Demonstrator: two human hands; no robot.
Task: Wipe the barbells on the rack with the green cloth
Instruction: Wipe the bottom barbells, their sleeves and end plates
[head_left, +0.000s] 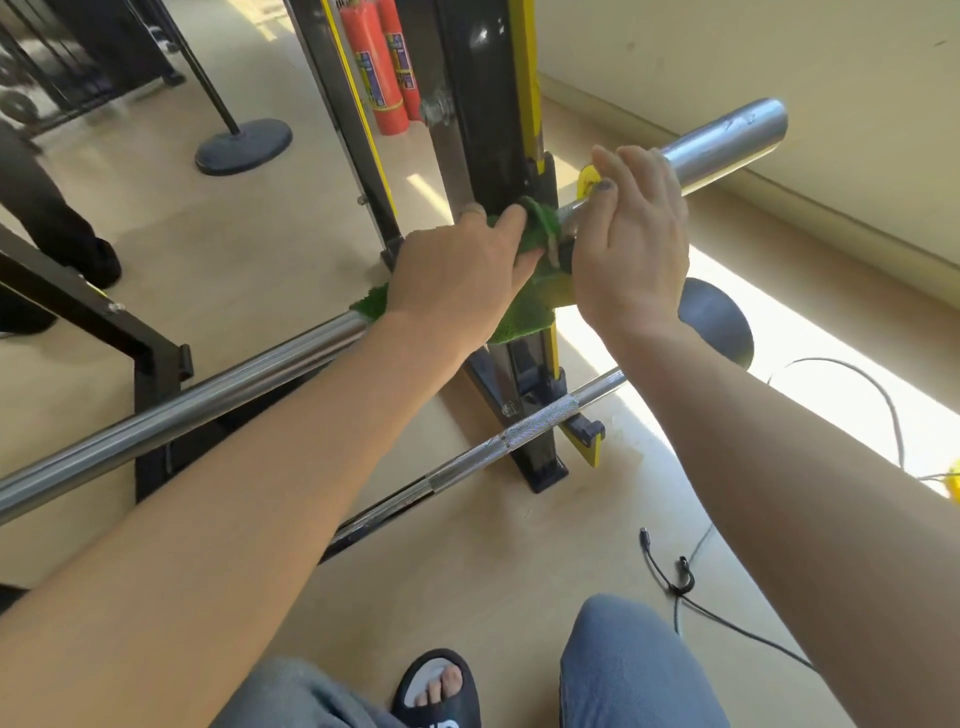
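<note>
Beige floor — green cloth (524, 306) under left hand (457, 275), beside right hand (631, 260).

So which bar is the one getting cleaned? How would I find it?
Find the tall black and yellow rack post. Two bars cross it: the upper barbell is thick and smooth, with the green cloth wrapped round it under the left hand. The lower barbell is thinner, rough-patterned and bare.

Both bare forearms reach forward, close together. The left hand (457, 275) has its fingers (506, 221) curled in a grip, back upward. The right hand (631, 244) curls its fingers downward, thumb tucked under.
</note>
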